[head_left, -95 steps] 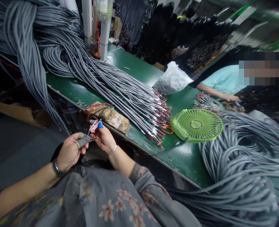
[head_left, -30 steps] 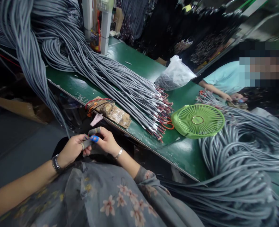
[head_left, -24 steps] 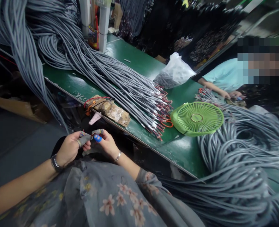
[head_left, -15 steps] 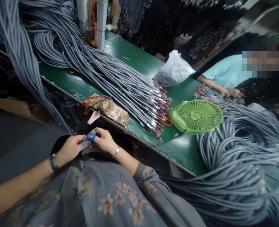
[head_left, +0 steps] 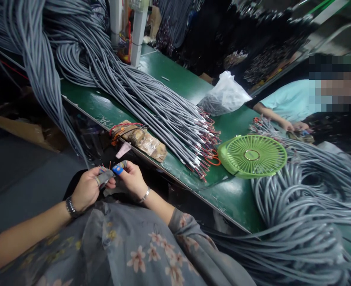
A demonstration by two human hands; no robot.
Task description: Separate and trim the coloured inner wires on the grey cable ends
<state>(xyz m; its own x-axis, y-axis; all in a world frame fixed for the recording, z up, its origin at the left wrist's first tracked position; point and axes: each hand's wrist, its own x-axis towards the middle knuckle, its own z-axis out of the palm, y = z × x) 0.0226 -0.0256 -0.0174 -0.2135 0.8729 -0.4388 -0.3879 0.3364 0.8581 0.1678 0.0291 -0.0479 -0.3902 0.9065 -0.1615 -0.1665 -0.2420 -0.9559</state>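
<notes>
1. The left hand (head_left: 86, 188) was closed on the coloured wires (head_left: 102, 166), their thin tips poking up above its thumb and wrapped finger. They were over the person's lap, just off the near edge of the green bench (head_left: 241, 198).

2. The right hand (head_left: 134, 180) had just drawn back a little. Half a second earlier its blue thumb cover (head_left: 117, 170) was pressed in against the left fingertips; now a narrow gap seemed to show there.

3. With that, an orange wire (head_left: 110, 163) came into sight, standing up by itself between the two hands. The right thumb and forefinger were bunched close, but I couldn't tell whether they had anything pinched between them.

4. About three seconds before, the right fingers were up at the pink piece (head_left: 123, 150) beside the wooden block (head_left: 148, 145). By this point both hands were below it and apart from it.

5. To me that meant the work had gone over to fingers alone, probably teasing the strands apart one by one, with some yet to be sorted.

6. The grey cables (head_left: 163, 115) lay fanned across the bench much as before, ends towards the green fan (head_left: 252, 155), and neither hand touched them.
</notes>
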